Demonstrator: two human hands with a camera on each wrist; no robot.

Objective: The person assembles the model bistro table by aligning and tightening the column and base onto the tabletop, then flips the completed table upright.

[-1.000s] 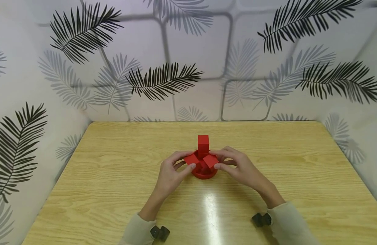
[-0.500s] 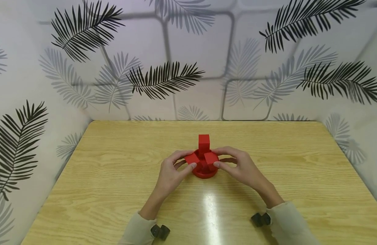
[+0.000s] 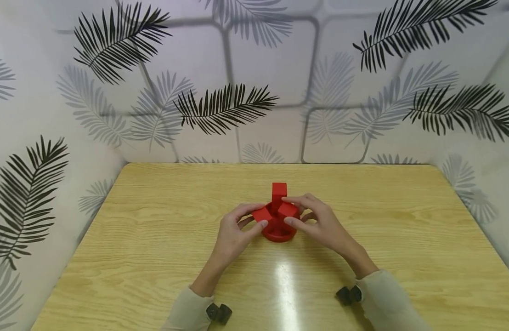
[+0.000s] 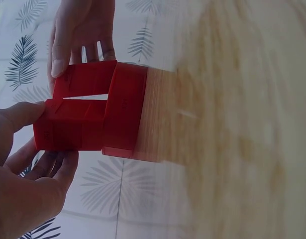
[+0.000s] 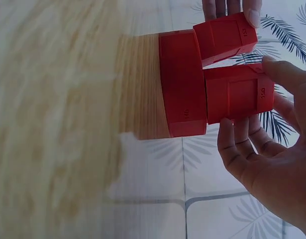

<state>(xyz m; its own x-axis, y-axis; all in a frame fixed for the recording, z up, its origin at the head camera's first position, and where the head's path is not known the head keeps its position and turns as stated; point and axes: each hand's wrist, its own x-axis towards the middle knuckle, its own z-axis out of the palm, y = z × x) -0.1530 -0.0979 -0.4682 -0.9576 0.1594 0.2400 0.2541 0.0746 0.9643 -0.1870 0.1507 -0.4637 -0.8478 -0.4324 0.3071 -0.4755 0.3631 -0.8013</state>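
On the table stands a round, shallow red base (image 3: 278,237) with three red blocks upright in it. My left hand (image 3: 233,233) pinches the left block (image 3: 262,214) between thumb and fingers. My right hand (image 3: 325,225) grips the right block (image 3: 288,210) the same way, index finger along its far side. Behind them, the rear block (image 3: 279,189) is untouched. In the left wrist view, the left block (image 4: 73,129) rises from the base (image 4: 127,109). The right wrist view shows raised digits on the right block (image 5: 240,94), its lower end close against the base (image 5: 182,82).
The wooden table (image 3: 155,257) extends on all sides of the base. White wallpaper (image 3: 262,69) with dark and grey leaf prints rises behind and beside it. Small black devices (image 3: 219,313) sit at both cuffs.
My right fingers have shifted slightly, and the right block has turned and moved a little away from me. My left hand keeps its hold. The head view has swung slightly.
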